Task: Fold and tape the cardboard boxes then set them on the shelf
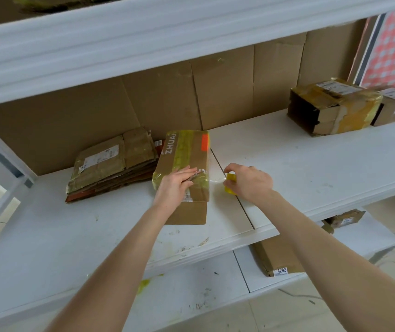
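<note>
A brown cardboard box (186, 154) with yellowish tape and an orange label lies on the white shelf (299, 164). My left hand (174, 185) presses flat on the box's near end, fingers straight over a strip of clear tape. My right hand (249, 182) grips a yellow tape roll (230, 184) just right of the box. A clear strip of tape stretches from the roll to the box under my left fingers.
A stack of flattened cardboard boxes (112, 164) lies left of the box. Two assembled taped boxes (333, 106) stand at the shelf's far right. Cardboard sheets line the back wall. A lower shelf holds a flat box (275, 257) with a label.
</note>
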Available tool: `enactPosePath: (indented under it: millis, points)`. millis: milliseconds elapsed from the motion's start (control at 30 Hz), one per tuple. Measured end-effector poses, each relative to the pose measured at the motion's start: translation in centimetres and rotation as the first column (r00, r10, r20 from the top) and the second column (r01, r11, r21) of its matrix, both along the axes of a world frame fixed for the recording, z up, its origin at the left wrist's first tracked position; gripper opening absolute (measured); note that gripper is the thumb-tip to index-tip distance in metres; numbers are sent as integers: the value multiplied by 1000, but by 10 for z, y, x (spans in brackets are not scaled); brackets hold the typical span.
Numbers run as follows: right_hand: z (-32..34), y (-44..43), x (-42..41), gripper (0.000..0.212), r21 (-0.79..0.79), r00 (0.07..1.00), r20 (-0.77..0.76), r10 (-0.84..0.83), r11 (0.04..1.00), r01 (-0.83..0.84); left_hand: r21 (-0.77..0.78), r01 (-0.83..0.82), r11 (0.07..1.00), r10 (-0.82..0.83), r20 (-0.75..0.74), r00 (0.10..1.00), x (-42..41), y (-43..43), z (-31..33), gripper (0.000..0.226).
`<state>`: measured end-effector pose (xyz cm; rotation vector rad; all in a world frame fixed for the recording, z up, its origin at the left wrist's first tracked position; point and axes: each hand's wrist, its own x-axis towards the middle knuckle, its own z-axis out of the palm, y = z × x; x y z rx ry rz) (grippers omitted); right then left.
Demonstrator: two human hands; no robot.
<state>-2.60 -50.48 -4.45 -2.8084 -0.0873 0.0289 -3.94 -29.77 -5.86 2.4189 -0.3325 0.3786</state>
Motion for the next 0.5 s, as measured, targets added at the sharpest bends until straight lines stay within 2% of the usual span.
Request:
enactPosePath:
  millis: [133,233,300,367,433,500]
  points:
    - [1,5,0,29,4,999,-25,-21,1000,21,-45,-47,998,42,-104,994,1,1,3,33]
    - [5,4,2,27,61,999,-38,-10,998,13,-144,-120,982,94,-180,979,4,3,17,29]
    - [6,4,2,23,128,999,-36,-23,991,28,-222,-151,963,124,-130,984,2,1,31,27]
    - [6,7,1,22,170,999,-25,-33,985,37,-263,-171,950,180,11,984,-6,-4,45,26]
    - [5,10,-1,22,161,999,-2,-33,986,33,-203,-195,960,218,98,971,-15,-10,57,27]
    - [5,10,-1,22,168,999,12,-40,985,37,-122,-205,971,212,42,976,-24,-18,60,27]
